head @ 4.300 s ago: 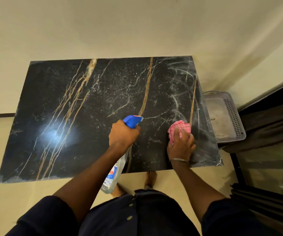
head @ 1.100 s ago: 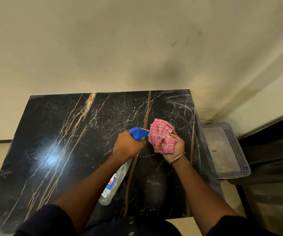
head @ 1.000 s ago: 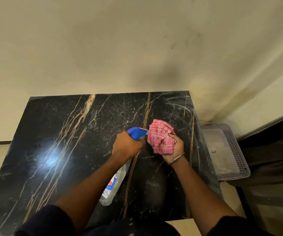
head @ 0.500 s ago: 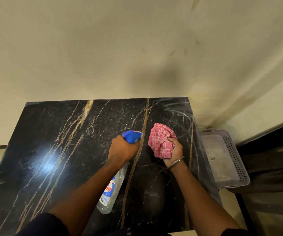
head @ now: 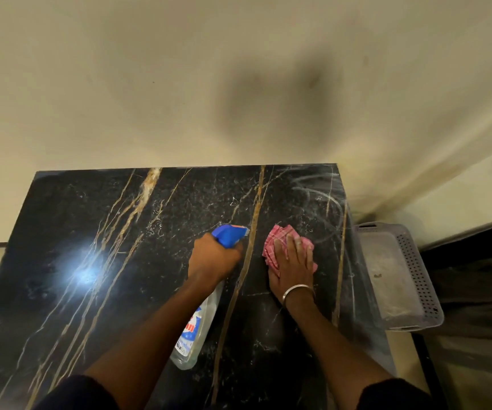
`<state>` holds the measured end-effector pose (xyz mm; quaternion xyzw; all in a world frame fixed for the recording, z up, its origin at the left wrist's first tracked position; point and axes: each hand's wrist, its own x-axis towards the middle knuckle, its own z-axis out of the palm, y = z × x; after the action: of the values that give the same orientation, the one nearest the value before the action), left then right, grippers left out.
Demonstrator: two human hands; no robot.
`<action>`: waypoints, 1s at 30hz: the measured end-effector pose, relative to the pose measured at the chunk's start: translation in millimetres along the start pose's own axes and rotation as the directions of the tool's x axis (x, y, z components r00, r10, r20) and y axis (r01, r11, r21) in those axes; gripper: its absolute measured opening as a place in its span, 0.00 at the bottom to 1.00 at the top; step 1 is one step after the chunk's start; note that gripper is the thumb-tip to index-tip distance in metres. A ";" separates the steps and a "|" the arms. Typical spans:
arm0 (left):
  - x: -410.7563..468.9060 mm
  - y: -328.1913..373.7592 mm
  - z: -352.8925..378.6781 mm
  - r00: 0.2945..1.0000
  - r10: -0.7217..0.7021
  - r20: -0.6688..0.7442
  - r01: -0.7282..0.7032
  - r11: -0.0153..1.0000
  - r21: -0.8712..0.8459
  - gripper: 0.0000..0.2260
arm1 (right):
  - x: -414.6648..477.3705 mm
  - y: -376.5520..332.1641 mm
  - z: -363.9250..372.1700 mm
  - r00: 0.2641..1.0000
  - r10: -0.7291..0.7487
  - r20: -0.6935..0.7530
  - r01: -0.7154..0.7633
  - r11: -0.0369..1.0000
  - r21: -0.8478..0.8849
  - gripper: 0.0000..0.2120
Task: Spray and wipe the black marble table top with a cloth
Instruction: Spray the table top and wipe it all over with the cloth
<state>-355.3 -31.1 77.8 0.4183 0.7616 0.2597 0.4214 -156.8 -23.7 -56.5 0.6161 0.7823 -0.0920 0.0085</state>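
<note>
The black marble table top (head: 120,261) with gold veins fills the lower part of the head view. My left hand (head: 213,258) grips a clear spray bottle (head: 194,332) by its blue trigger head, nozzle pointing away over the middle of the table. My right hand (head: 293,261) lies flat with straight fingers on a bunched pink checked cloth (head: 274,242), pressing it onto the marble right of the central gold vein. Whitish smear arcs (head: 318,199) mark the far right corner of the table.
A grey perforated plastic basket (head: 422,279) stands just beyond the table's right edge. A cream wall (head: 209,84) runs along the far edge. A dark frame or door (head: 475,291) is at the far right. A lamp's glare (head: 86,275) shows on the left of the marble.
My right hand held the cloth bunched up above the table; now it has turned palm down and presses the cloth flat on the marble. The left hand with the bottle stayed nearly in place.
</note>
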 end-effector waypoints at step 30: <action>57.6 -8.1 -21.2 0.994 -0.086 -0.067 0.086 0.996 -0.011 0.10 | 129.3 20.5 -17.3 0.986 0.122 -0.116 -0.118 0.992 0.039 0.32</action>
<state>-394.0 13.2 58.0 0.3745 0.7916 0.2585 0.4078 -166.4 108.0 -58.5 0.6665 0.7412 -0.0673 -0.0422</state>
